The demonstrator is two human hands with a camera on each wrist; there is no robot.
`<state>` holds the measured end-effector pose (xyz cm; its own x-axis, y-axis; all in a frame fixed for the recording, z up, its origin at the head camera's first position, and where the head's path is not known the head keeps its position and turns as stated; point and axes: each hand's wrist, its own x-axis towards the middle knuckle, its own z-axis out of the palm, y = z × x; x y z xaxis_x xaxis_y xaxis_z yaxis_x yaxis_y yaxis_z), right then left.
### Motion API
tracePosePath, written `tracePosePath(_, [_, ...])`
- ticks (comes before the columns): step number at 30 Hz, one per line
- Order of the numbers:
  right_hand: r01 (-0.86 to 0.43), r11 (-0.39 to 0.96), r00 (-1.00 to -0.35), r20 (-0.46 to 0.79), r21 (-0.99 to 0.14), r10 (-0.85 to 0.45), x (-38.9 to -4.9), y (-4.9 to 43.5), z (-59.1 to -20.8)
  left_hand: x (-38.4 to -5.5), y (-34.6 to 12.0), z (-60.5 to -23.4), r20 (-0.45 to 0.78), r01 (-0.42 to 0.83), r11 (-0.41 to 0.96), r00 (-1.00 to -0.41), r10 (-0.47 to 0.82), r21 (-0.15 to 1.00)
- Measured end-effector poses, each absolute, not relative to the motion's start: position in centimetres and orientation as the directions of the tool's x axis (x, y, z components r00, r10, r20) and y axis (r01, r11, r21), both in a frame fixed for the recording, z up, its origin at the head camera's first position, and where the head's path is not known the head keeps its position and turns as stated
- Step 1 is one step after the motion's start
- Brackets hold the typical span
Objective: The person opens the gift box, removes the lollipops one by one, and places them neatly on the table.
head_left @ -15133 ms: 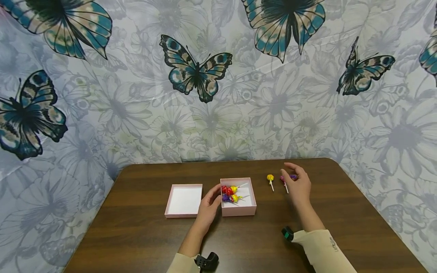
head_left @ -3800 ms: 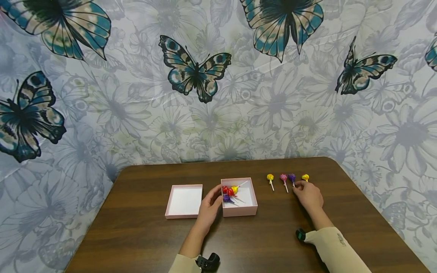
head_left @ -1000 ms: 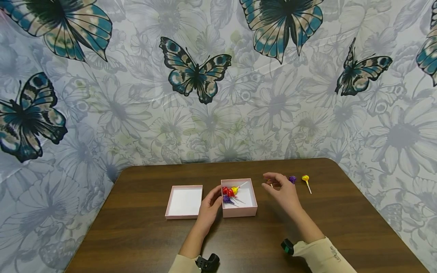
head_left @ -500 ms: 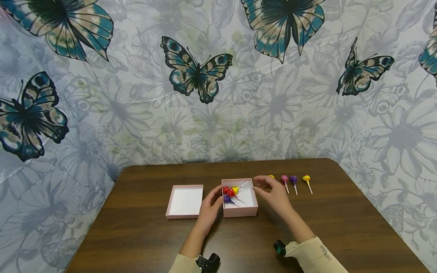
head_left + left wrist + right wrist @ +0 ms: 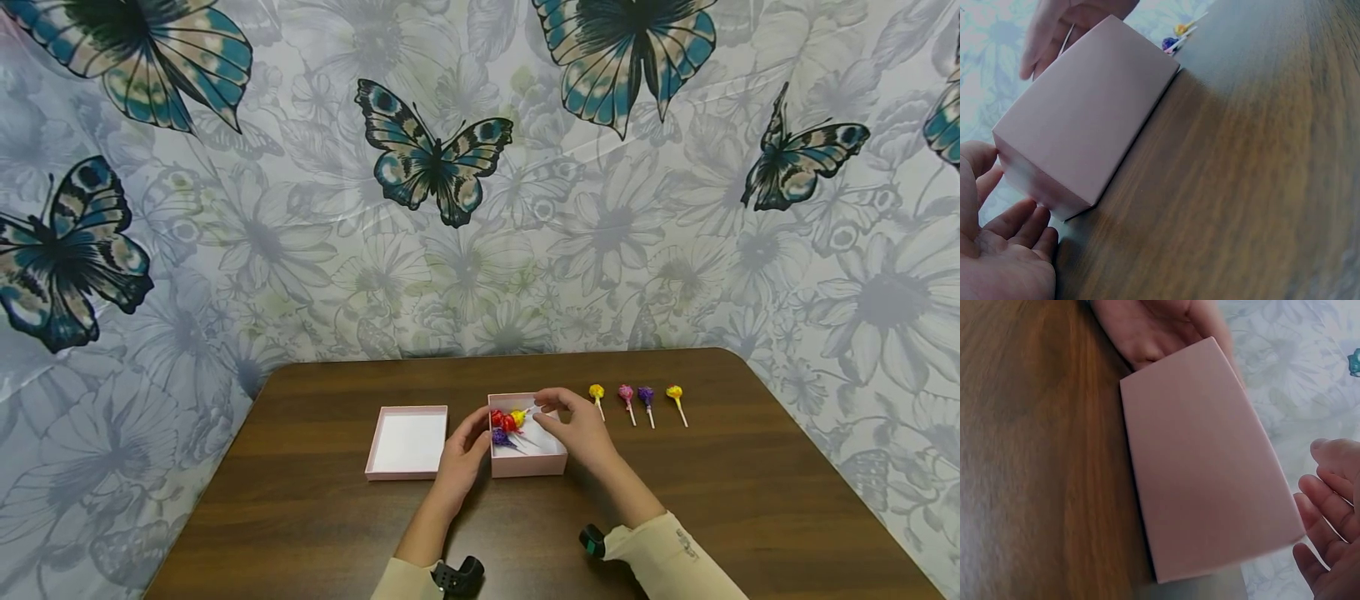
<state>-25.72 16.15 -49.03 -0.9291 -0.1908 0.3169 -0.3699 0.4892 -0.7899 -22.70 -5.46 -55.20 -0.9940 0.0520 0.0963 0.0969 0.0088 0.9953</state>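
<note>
A pink box (image 5: 527,465) with a white inside stands on the table, holding several lollipops: red ones (image 5: 508,423), a yellow one (image 5: 518,417) and a purple one (image 5: 500,437). My left hand (image 5: 459,457) rests against the box's left side, fingertips touching it in the left wrist view. My right hand (image 5: 583,429) is over the box's right part, fingers loosely bent and holding nothing. Its fingertips are close to the yellow lollipop's white stick. In the right wrist view the box (image 5: 1200,462) hides its contents, with the right-hand fingers (image 5: 1329,506) apart at its far edge.
To the left lies the shallow pink box lid (image 5: 407,443), white inside up. Right of the box, a row holds a yellow lollipop (image 5: 596,392), a pink one (image 5: 626,392), a purple one (image 5: 646,396) and another yellow one (image 5: 674,392). Behind the brown table (image 5: 315,533) hangs butterfly-patterned cloth (image 5: 442,283).
A yellow lollipop from the box now lies at the row's right end. My right hand has moved left from the row to over the box. The left hand stays put.
</note>
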Motion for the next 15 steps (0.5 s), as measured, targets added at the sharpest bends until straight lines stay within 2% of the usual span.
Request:
tracePosePath(9, [-0.334, 0.53, -0.943, 0.276, -0.779, -0.189, -25.9, 15.3, -49.1, -22.6, -5.3, -54.9, 0.099, 0.098, -0.004, -0.994, 0.05, 0.995])
tracePosePath(15, [-0.354, 0.534, -0.935, 0.285, -0.768, -0.21, -25.8, 14.4, -48.9, -22.5, -5.4, -54.9, 0.094, 0.094, 0.008, -0.995, 0.046, 0.996])
